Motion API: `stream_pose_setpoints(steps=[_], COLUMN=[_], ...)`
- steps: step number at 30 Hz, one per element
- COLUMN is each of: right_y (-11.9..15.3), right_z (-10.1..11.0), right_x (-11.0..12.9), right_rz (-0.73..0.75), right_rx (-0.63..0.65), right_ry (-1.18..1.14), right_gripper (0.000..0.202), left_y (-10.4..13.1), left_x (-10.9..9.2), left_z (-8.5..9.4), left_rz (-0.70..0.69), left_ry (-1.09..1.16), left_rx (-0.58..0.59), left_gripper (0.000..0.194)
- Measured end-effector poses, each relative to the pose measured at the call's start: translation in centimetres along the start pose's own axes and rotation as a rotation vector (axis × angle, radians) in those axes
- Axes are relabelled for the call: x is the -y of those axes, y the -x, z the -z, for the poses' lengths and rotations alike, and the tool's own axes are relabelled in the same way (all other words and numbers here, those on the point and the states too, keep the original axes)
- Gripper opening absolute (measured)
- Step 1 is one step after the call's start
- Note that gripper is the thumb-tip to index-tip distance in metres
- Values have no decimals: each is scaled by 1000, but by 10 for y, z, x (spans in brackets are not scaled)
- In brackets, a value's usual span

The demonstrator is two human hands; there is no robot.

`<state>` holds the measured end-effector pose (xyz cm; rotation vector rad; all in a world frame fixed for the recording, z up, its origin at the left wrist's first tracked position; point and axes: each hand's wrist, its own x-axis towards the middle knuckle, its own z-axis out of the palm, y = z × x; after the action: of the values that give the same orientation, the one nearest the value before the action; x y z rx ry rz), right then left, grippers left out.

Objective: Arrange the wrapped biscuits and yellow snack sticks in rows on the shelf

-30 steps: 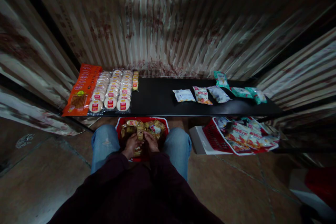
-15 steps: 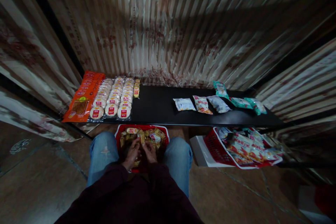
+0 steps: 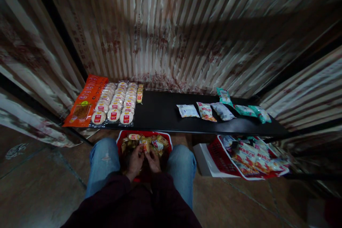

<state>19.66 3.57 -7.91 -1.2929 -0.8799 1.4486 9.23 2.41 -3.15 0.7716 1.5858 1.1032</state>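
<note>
Between my knees stands a red basket [image 3: 171,141] with a white rim, filled with small wrapped snacks. Over it, my left hand [image 3: 136,160] and my right hand [image 3: 153,161] pinch one small yellow wrapped snack [image 3: 145,145] between their fingertips, its orange label facing up. Among the snacks below lies a pack with an orange-and-white label [image 3: 134,136]. Up on the black shelf [image 3: 157,110], a short column of similar yellow snacks [image 3: 139,94] adjoins rows of round white crackers [image 3: 126,117] in clear wrappers.
An orange bag [image 3: 84,103] lies at the shelf's left end. White snack packets [image 3: 187,110] and green packets [image 3: 244,110] rest toward its right. Below, a second red basket [image 3: 221,160] full of packets leans on a white box [image 3: 203,160]. Striped curtain [image 3: 160,25] hangs behind.
The snack in my hands has been turned so its orange label shows; both hands stay over the basket. The view has tilted slightly, shifting the shelf lower in the picture.
</note>
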Motion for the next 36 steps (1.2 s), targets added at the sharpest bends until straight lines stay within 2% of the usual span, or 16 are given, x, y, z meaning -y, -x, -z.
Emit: stream_pose_setpoints(steps=[3, 8, 14, 19, 24, 29, 33, 36], right_y=[0, -2, -1, -4, -17, -35, -52, -66], right_z=[4, 9, 6, 1, -8, -21, -30, -34], right_x=[2, 4, 20, 42, 70, 96, 105, 108], right_rz=[15, 83, 156, 177, 270, 332, 381, 426], right_rx=[-31, -28, -10, 13, 79, 84, 90, 49], right_ry=[51, 100, 87, 147, 216, 289, 371, 452], right_gripper=[36, 32, 39, 38, 37, 36, 34, 33], left_y=[2, 1, -2, -4, -13, -29, -43, -52], left_x=[-4, -6, -7, -23, -46, -61, -69, -76], left_z=[0, -1, -2, -2, -1, -1, -2, -2], left_rz=[-127, -236, -307, -354, -437, -582, -642, -666], left_ry=[-92, -153, -178, -133, -134, -254, -315, -362], left_rx=[-43, -73, -25, -40, -94, -141, -187, -215], left_gripper=[37, 37, 41, 41, 38, 37, 39, 39])
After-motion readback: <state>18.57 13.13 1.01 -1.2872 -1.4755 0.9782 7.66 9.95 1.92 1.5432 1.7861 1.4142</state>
